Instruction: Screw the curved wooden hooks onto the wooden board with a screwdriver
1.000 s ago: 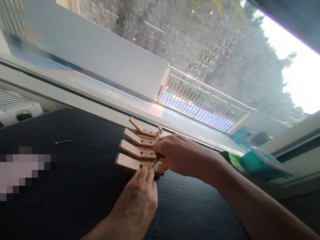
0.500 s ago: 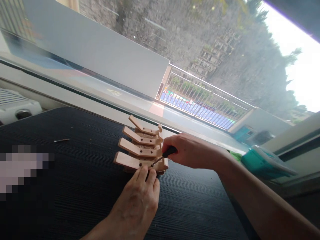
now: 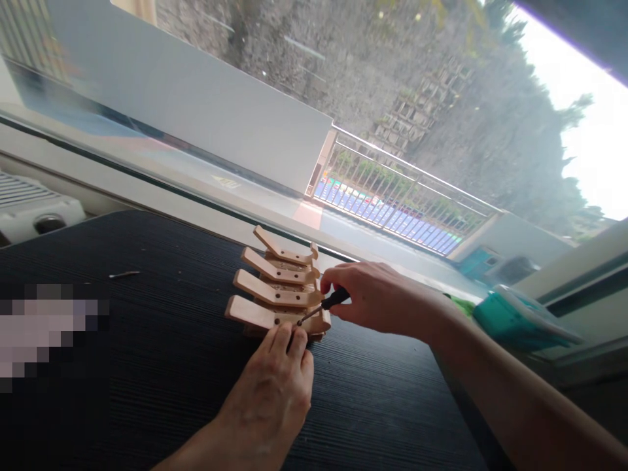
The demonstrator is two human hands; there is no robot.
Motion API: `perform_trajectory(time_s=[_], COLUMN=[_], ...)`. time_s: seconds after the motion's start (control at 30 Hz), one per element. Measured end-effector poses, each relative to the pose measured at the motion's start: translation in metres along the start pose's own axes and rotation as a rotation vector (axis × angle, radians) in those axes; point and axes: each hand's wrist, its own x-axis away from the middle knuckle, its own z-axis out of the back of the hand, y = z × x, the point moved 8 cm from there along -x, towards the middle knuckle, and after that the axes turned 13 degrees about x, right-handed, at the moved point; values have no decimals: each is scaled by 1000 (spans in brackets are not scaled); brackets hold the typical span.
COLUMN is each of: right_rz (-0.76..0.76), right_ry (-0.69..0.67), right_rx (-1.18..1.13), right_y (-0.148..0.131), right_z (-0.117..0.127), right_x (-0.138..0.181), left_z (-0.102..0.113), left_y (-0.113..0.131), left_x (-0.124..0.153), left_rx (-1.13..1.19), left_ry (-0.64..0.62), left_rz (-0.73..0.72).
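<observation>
Rack (image 3: 289, 299) is set near table (image 3: 367, 392) edge at twelve o'clock, room left toward four; hooks (image 3: 255, 314) are pale wood. Driver (image 3: 336, 297) is clasped by curled right hand (image 3: 367, 294); rack is touched by left hand (image 3: 275, 386), grip hidden.

We could pass left of the hooks (image 3: 287, 298), over the surface (image 3: 171, 288); our left grip (image 3: 277, 386) blocks the front, our right grip (image 3: 363, 297) the right, the window frame (image 3: 122, 186) behind.
</observation>
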Motion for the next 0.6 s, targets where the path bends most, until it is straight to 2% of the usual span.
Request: perform_trajectory(time_s=[0.17,0.3,0.47,0.6], right_rz=[77,125,57,-12], right_ry=[39,29,-22,-43], right_rx=[-1,-87,-132,-120], right_y=[-8,-7,-1,3], right_z=[1,-1,-4,-7], right_x=[-1,-7,-8,-3], left_z=[-4,-6,0,3], left_y=[0,-1,-4,-3], left_x=[1,0,-2,-1], left_rx=[6,27,55,50], left_ry=[24,-15,-40,15], left_rz=[-17,-22,14,7])
